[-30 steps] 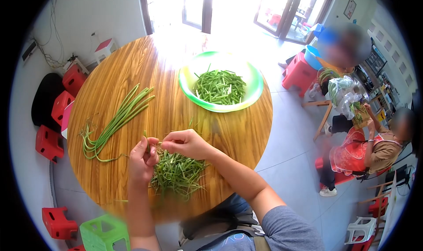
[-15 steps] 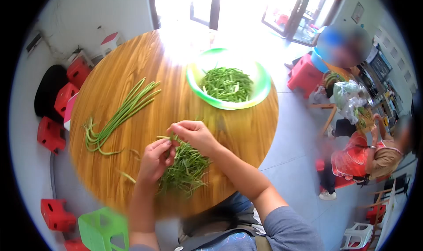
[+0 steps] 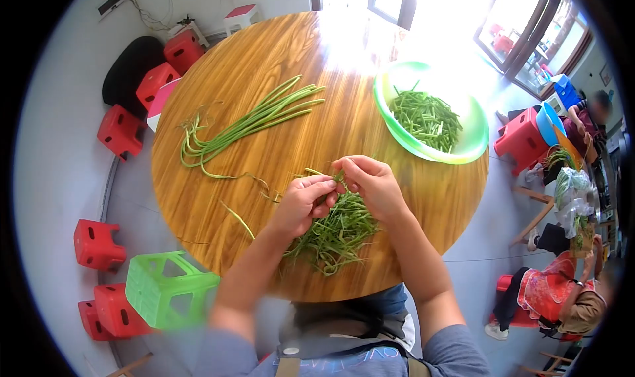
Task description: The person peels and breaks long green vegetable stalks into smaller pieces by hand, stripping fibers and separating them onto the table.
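Here, the left hand [image 3: 304, 204] and right hand [image 3: 375, 186] have a pinching grip on a stem [image 3: 339, 176], mostly hidden, over the table [image 3: 354, 125] toward its near edge; they partly cover the pile [image 3: 338, 237].

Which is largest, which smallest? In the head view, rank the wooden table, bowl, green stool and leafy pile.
Largest to smallest:
1. Wooden table
2. Bowl
3. Green stool and leafy pile: too alike to rank, as the pile is partly hidden.
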`<state>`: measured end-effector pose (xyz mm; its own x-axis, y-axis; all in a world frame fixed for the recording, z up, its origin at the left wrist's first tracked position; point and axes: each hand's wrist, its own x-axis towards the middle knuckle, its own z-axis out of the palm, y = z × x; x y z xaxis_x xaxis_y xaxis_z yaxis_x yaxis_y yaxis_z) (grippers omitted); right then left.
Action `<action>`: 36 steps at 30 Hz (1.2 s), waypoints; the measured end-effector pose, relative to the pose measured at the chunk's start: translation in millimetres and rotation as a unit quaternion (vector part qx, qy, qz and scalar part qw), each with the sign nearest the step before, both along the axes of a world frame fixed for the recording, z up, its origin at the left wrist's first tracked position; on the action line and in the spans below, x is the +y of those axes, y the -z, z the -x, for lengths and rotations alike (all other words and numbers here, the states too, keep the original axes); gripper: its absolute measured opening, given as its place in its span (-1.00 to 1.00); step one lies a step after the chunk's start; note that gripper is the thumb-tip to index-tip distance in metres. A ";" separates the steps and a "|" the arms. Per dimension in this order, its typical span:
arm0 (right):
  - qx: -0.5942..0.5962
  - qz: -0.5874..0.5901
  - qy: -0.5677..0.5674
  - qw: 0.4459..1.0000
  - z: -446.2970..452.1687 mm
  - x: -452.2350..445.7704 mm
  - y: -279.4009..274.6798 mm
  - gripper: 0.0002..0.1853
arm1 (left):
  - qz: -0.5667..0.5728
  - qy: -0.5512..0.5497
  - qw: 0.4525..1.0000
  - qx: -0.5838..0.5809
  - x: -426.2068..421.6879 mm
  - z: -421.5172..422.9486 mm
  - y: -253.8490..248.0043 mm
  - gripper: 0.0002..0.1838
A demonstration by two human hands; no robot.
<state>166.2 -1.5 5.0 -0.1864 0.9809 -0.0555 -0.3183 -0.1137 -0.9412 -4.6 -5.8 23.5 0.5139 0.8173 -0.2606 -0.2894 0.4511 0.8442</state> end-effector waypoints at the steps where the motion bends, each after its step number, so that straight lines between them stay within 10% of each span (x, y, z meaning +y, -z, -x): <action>1: -0.036 -0.060 0.027 0.997 2.3 -0.9 0.5 -0.80 | -0.007 -0.002 1.000 0.013 -0.5 -0.6 0.0 -0.81; 3: -0.109 -0.179 0.082 0.974 7.8 -4.0 1.4 -0.86 | -0.023 -0.008 0.999 0.032 -0.3 -0.9 2.7 -0.82; 6: -0.349 -0.496 0.140 0.783 18.0 -6.8 10.9 -0.84 | -0.056 -0.025 0.998 0.029 3.7 -2.8 20.5 -0.82; 11: -0.427 -0.471 0.206 0.744 10.9 -2.6 4.7 -0.81 | -0.030 -0.040 0.999 0.017 1.1 -4.9 11.2 -0.81; 19: -0.414 -0.332 0.125 0.839 -13.8 1.8 -0.4 -0.90 | 0.030 -0.056 0.976 -0.209 12.1 17.5 11.7 -0.68; 26: -0.192 -0.210 0.476 0.832 -20.9 12.4 -16.7 -0.81 | -0.126 -0.005 0.992 -0.029 8.5 9.5 10.7 -0.70; 32: -0.172 -0.108 0.099 0.974 -5.0 1.7 -3.6 -0.86 | -0.036 0.016 0.999 0.021 3.7 1.4 6.8 -0.75; 36: -0.215 -0.259 0.140 0.931 2.8 0.6 9.4 -0.89 | -0.039 0.028 0.999 0.021 5.5 -0.8 17.8 -0.75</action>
<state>163.4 -0.9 -4.4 0.0109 0.9038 0.4278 0.1514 0.4214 -0.8942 -3.8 -0.3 5.7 0.5499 0.8059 -0.2193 -0.2296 0.3983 0.8881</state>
